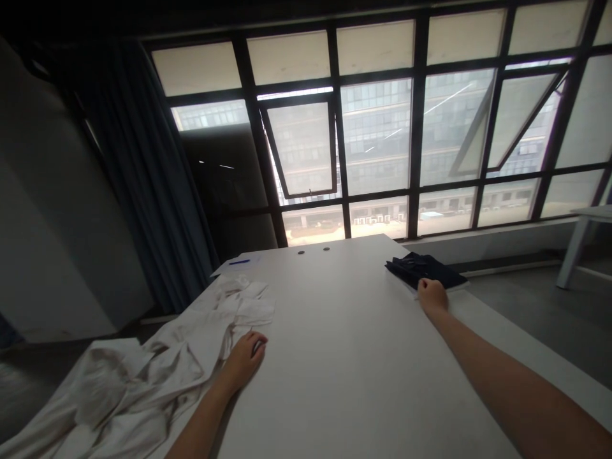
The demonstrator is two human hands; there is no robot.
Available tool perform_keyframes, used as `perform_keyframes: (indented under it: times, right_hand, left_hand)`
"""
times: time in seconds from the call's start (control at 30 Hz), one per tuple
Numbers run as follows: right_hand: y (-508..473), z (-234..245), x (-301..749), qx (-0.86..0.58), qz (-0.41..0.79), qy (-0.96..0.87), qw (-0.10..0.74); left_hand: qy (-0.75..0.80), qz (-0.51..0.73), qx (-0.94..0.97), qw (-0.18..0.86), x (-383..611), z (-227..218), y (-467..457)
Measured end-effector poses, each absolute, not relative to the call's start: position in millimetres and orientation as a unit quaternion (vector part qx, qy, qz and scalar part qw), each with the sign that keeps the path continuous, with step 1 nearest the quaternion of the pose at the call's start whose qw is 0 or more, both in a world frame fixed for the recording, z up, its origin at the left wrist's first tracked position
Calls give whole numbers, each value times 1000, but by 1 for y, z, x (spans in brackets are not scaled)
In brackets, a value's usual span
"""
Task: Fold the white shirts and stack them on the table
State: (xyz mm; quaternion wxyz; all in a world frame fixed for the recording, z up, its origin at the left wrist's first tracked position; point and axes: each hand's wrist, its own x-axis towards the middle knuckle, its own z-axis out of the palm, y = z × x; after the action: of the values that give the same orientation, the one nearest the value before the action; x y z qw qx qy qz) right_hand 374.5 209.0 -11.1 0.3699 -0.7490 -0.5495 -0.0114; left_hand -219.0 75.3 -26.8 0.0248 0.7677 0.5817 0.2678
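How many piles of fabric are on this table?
2: a crumpled white fabric pile beside the bare left hand, and a dark navy fabric pile on the right, at the right hand. Layers inside may be hidden.

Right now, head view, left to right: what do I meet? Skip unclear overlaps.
Blue curtain → left hand → left dark disc → right dark disc → right hand at the near side of the dark cloth → second white table.
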Motion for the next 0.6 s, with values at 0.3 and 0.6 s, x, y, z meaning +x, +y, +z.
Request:
perform_keyframes:
  times: [0.3, 0.6]
  right_hand:
    - [78, -23, 232, -376, 113, -832, 392]
    - [53, -32, 208, -359, 138, -861, 333]
  left_hand:
    - [585, 264, 766, 27, -219, -29, 78]
    - [592, 197, 780, 41, -147, -20, 53]
